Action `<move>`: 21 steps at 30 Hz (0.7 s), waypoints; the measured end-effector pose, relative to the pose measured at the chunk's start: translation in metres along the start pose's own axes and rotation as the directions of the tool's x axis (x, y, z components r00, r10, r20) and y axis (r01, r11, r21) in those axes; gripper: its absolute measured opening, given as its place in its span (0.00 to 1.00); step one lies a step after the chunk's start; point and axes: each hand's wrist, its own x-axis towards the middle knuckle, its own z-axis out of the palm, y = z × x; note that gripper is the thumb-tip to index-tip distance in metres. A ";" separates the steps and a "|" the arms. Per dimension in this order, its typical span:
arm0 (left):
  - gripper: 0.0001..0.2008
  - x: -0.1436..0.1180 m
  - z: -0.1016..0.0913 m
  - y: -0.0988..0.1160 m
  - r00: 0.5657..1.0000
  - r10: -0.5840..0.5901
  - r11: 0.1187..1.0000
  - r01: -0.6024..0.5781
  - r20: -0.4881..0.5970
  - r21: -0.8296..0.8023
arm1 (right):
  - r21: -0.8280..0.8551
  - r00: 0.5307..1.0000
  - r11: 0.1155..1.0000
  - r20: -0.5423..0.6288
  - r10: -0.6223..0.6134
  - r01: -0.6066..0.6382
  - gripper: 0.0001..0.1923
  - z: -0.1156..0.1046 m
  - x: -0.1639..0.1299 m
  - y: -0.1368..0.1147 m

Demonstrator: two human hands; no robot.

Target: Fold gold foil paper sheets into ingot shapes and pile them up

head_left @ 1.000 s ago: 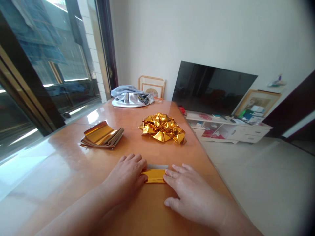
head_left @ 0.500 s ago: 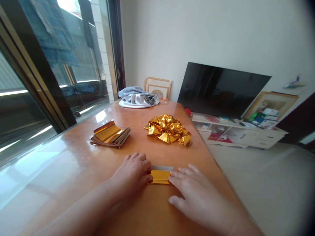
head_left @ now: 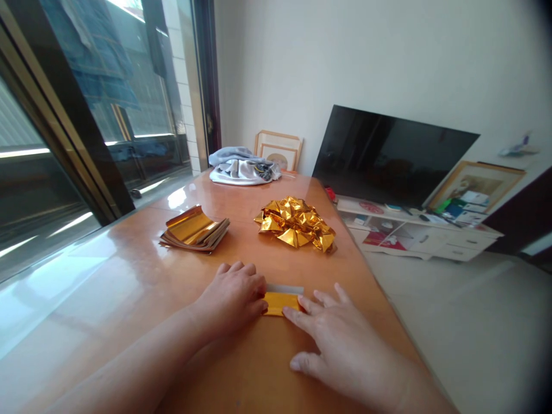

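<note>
Where both lie flat, left hand (head_left: 233, 296) and right hand (head_left: 340, 339) press gold paper (head_left: 279, 302).

Grey cloth (head_left: 241, 169); framed picture (head_left: 278, 152); dark television (head_left: 388, 158).

hands (head_left: 276, 322): 2 | gold sheet stack (head_left: 195, 232): 1 | folded-foil pile (head_left: 296, 223): 1, pieces uncountable

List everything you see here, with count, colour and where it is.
folded sheet: one, gold, near table edge, between both hands
foil pile: one heap, gold, mid table, right
sheet stack: one, gold, mid table, left
cloth: one bundle, grey-white, far end of table
table: one, glossy orange-brown wood
TV: one, black, against wall
frames: two seen, wooden, leaning on wall
left hand: flat, pressing sheet's left end
right hand: flat, fingertips on sheet's right end
</note>
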 end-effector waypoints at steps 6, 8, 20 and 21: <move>0.13 -0.002 0.000 -0.002 0.999 0.031 0.999 -0.030 -0.010 0.035 | -0.039 0.999 0.999 0.047 0.009 -0.008 0.38 0.000 -0.001 0.000; 0.15 -0.003 0.001 -0.003 0.999 0.043 0.999 -0.042 -0.012 0.034 | -0.048 0.998 0.999 0.066 0.018 -0.014 0.39 -0.001 -0.001 0.000; 0.19 -0.003 0.004 -0.008 0.999 0.032 0.999 -0.031 -0.016 0.032 | -0.123 0.997 0.992 0.079 0.022 -0.012 0.44 0.003 -0.004 -0.008; 0.19 -0.002 0.005 -0.009 0.999 0.035 0.999 -0.034 -0.020 0.031 | -0.127 0.998 0.992 0.058 0.027 -0.020 0.45 0.006 -0.005 -0.008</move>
